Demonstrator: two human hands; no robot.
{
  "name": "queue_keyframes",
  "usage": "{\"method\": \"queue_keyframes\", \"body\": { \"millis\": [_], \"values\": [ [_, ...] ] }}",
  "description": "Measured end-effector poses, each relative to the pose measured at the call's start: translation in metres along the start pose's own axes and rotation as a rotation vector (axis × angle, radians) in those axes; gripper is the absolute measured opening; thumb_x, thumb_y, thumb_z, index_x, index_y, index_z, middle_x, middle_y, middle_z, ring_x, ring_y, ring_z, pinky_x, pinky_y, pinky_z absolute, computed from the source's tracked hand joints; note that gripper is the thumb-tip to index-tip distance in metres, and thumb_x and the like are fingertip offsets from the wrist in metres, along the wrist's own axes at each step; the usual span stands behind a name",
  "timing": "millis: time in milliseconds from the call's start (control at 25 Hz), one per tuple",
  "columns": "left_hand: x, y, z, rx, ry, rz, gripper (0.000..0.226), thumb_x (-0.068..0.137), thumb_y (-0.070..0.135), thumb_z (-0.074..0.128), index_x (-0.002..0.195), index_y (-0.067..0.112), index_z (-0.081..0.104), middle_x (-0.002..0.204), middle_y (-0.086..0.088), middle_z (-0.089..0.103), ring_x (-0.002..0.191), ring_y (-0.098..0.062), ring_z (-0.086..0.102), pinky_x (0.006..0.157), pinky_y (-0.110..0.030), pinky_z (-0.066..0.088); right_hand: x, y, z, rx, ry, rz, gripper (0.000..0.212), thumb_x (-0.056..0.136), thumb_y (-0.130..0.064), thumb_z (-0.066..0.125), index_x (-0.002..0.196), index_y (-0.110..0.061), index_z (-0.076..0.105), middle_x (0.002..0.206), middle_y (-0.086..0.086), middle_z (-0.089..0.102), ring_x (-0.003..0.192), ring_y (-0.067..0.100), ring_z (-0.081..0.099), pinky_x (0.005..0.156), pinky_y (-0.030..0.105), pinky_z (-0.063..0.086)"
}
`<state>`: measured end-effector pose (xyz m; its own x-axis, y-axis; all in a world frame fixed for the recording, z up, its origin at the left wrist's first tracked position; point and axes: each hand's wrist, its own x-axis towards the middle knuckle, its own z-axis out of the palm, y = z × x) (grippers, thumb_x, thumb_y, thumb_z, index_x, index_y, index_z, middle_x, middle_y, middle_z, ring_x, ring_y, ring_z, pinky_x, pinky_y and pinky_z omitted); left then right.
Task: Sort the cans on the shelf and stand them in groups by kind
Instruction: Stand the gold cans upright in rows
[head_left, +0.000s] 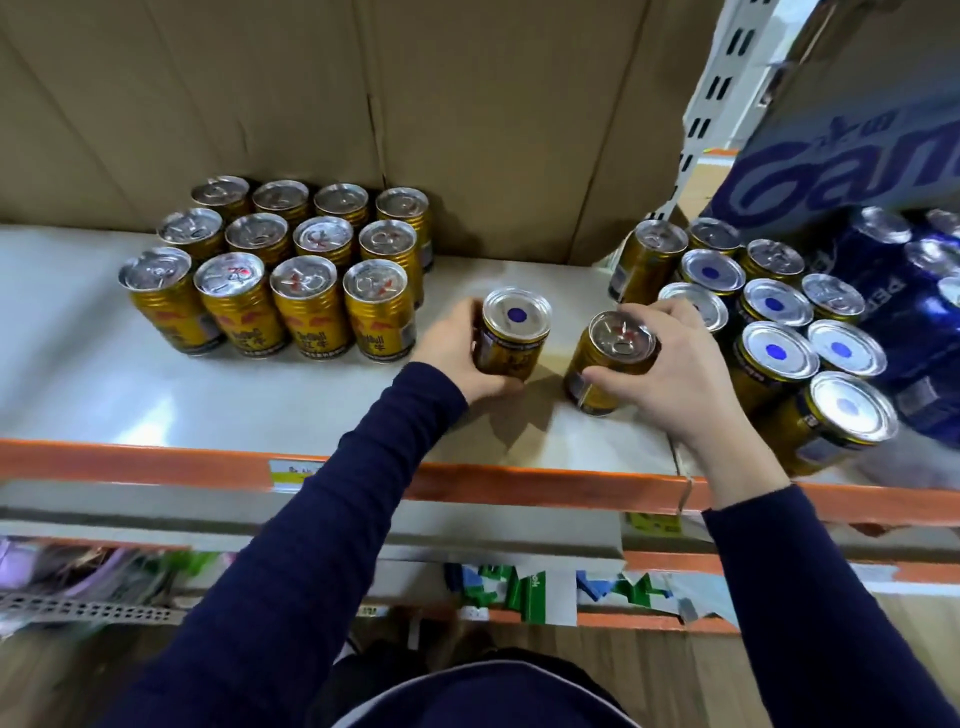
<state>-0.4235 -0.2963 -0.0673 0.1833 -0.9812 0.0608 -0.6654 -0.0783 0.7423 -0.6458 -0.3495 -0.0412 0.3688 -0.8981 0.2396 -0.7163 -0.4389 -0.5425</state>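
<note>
My left hand (453, 349) grips a gold can with a blue dot on its end (514, 332), standing mid-shelf. To its right, my right hand (670, 374) grips a gold can with its pull-tab end up (613, 358). A neat block of several gold cans with tab ends up (291, 270) stands at the left of the shelf (104, 374). On the right is a mixed cluster of gold cans (769, 322), some showing blue-dot ends and some tab ends.
Dark blue cans in shrink wrap (909, 312) fill the far right under a blue printed carton (852, 156). Brown cardboard (363, 104) backs the shelf. An orange beam (156, 462) runs along the front edge, with a lower shelf of goods beneath.
</note>
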Motion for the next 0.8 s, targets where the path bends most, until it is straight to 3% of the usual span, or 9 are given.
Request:
{"method": "queue_keyframes", "body": {
  "millis": [160,320,480,600,800],
  "values": [
    [-0.003,0.009,-0.040,0.171,0.033,0.162,0.075,0.054,0.033,0.087,0.120,0.018,0.056,0.108,0.001,0.044,0.097,-0.014,0.047,0.088,-0.025,0.042,0.001,0.001,0.000,-0.002,-0.022,-0.020,0.071,0.066,-0.040,0.084,0.127,-0.015,0.056,0.121,0.003,0.055,0.114,0.018,0.048,0.088,0.019,0.030],
    [-0.001,0.017,-0.060,0.377,-0.083,0.201,0.084,0.056,0.044,0.085,0.128,0.017,0.052,0.121,-0.001,0.056,0.110,-0.018,0.051,0.091,-0.025,0.039,0.004,0.000,-0.001,-0.007,-0.042,-0.011,0.076,0.062,-0.047,0.085,0.126,-0.019,0.054,0.121,0.002,0.056,0.114,0.018,0.049,0.090,0.024,0.034],
    [-0.002,0.021,-0.047,0.384,-0.116,0.193,0.081,0.062,0.051,0.080,0.131,0.019,0.051,0.124,-0.005,0.052,0.113,-0.021,0.050,0.095,-0.027,0.039,0.002,-0.010,0.004,0.065,-0.063,-0.027,0.066,0.068,-0.047,0.081,0.123,-0.019,0.057,0.113,-0.004,0.054,0.109,0.014,0.050,0.089,0.024,0.035],
    [-0.010,0.018,-0.048,0.323,-0.063,0.157,0.087,0.060,0.053,0.080,0.133,0.017,0.049,0.122,-0.006,0.052,0.111,-0.020,0.050,0.094,-0.024,0.036,0.001,-0.022,0.010,0.126,-0.090,-0.033,0.062,0.067,-0.044,0.082,0.120,-0.019,0.061,0.111,-0.006,0.057,0.108,0.015,0.054,0.091,0.029,0.043],
    [-0.042,-0.009,-0.085,0.301,-0.046,0.151,0.076,0.053,0.053,0.084,0.116,0.016,0.061,0.109,-0.003,0.061,0.099,-0.018,0.055,0.086,-0.028,0.045,0.001,-0.059,0.029,0.112,-0.146,-0.079,0.063,0.063,-0.043,0.085,0.117,-0.022,0.063,0.109,-0.005,0.058,0.102,0.010,0.053,0.085,0.022,0.038]
  ]
}}
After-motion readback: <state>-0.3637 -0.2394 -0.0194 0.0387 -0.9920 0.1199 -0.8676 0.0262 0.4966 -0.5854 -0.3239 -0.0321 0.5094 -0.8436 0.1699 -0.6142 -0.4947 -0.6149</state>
